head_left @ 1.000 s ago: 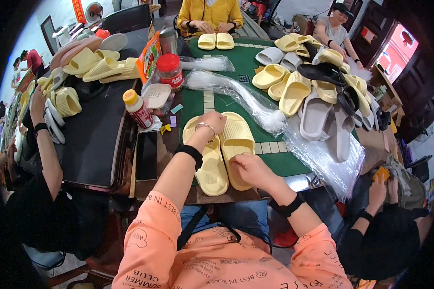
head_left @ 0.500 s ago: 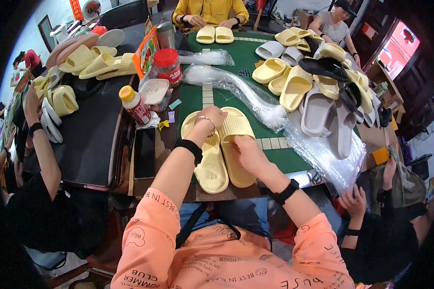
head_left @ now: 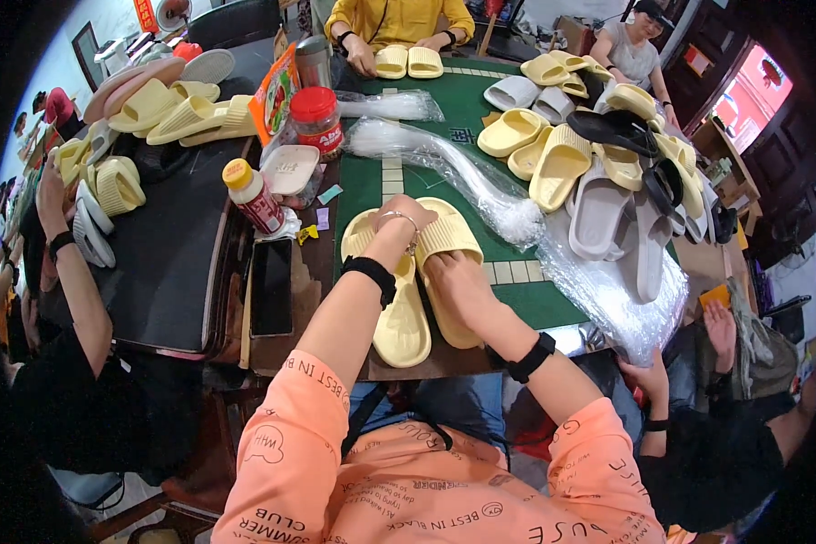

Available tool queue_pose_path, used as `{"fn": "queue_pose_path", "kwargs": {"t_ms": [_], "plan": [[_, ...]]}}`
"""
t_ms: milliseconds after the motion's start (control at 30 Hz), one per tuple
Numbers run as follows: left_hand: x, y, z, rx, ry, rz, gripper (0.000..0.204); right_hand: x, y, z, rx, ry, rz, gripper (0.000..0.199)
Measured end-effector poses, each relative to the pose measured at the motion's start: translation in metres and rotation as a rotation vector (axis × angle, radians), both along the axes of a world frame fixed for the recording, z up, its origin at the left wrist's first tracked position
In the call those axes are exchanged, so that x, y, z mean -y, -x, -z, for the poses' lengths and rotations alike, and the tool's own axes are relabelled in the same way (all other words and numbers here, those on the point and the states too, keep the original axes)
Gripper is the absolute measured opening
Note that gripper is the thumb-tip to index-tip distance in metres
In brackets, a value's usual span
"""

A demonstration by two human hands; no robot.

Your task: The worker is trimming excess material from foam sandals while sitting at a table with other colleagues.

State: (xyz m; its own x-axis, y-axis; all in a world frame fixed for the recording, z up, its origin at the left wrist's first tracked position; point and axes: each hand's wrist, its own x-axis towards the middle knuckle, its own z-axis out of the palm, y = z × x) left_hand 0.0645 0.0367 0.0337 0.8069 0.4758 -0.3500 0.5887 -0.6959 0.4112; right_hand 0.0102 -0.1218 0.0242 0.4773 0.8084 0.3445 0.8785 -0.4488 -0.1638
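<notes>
Here, over the last second, your hands have barely shifted: both stay planted on the same pair of pale yellow slides (head_left: 422, 281), which lie side by side, toes away from you, at the near edge of the green table (head_left: 480, 109). Your left hand (head_left: 399, 218), bracelet at the wrist, is curled down over the toe end where the two straps meet, fingers closed on the foam. Your right hand (head_left: 453, 276) lies flat along the footbed of the right slide, fingers narrow and pressed rather than gripping. The pair has kept its place against the table edge, so the work looks like squaring the two together, not lifting them.

Beside your right hand runs a crumpled clear plastic bag (head_left: 480, 181), stretching back across the table. A heap of yellow, grey and black slides (head_left: 607, 172) sits beyond it. To your left stand a dark phone (head_left: 270, 286), a yellow-capped bottle (head_left: 249, 195) and a red-lidded jar (head_left: 317, 118).
</notes>
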Motion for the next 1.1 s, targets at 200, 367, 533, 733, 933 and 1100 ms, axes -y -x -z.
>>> {"fn": "queue_pose_path", "kwargs": {"t_ms": [200,367,533,733,933,1100], "plan": [[-0.015,0.013,0.012,0.302,0.441,-0.065,0.025,-0.015,-0.005,-0.075,-0.359,0.097,0.297,0.022],[-0.013,0.010,0.026,0.685,0.730,-0.265,0.011,-0.056,-0.081,-0.024,-0.354,-0.413,0.209,0.026],[-0.025,0.014,0.028,0.819,0.902,-0.321,0.012,-0.068,-0.082,-0.003,-1.354,-0.644,-0.042,0.028],[-0.016,0.012,0.010,0.894,0.967,-0.294,0.018,-0.066,-0.070,0.003,-1.298,-0.770,-0.012,0.018],[-0.016,0.013,0.004,0.895,1.458,-0.596,0.047,-0.064,-0.072,0.014,-1.325,-0.834,0.065,0.013],[-0.015,0.012,0.013,0.880,1.405,-0.484,0.055,-0.064,-0.070,0.012,-1.375,-0.872,-0.092,0.015]]}}
